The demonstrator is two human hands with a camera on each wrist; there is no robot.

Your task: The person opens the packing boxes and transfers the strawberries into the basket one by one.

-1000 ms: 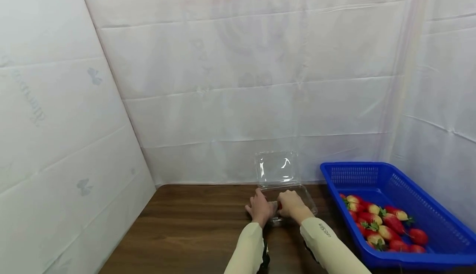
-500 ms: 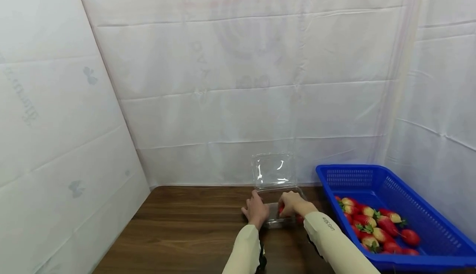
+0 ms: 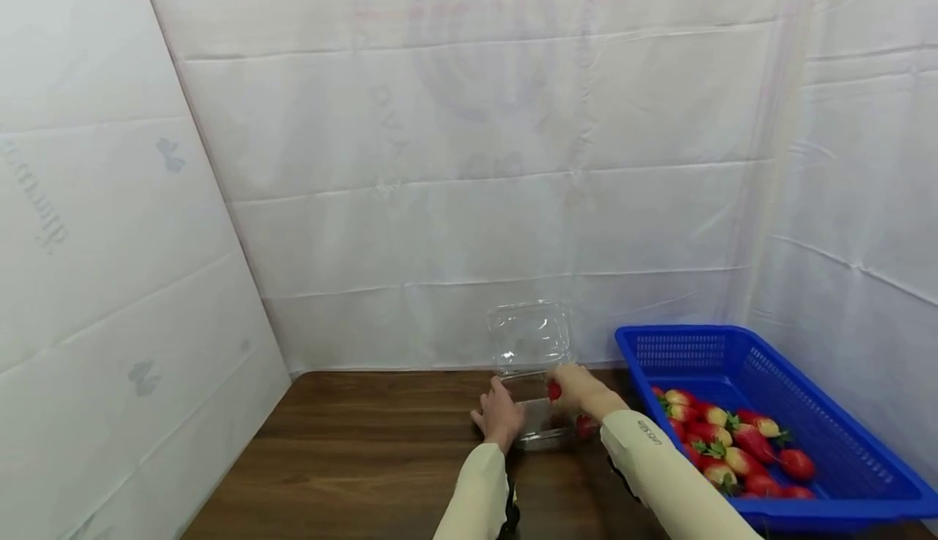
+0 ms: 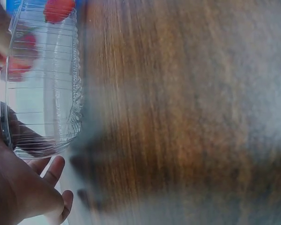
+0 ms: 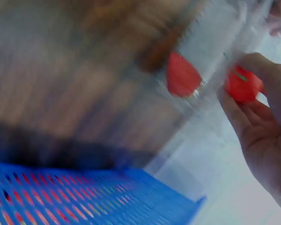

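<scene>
A clear plastic clamshell box stands on the table, its lid raised at the back. My left hand holds the box's left end; in the left wrist view some fingers spread outside the wall, another part of the hand showing through the plastic. My right hand pinches a red strawberry between thumb and fingers over the back of the box. Another strawberry lies in the box's front right corner. The right wrist view is blurred.
A blue perforated basket stands at the right, with several red and pale strawberries in its near left part. White sheeting hangs behind the brown wooden table and at both sides.
My right hand has moved back and a little right over the box with its strawberry. The strawberry in the front right corner has come into sight. My left hand keeps its place.
</scene>
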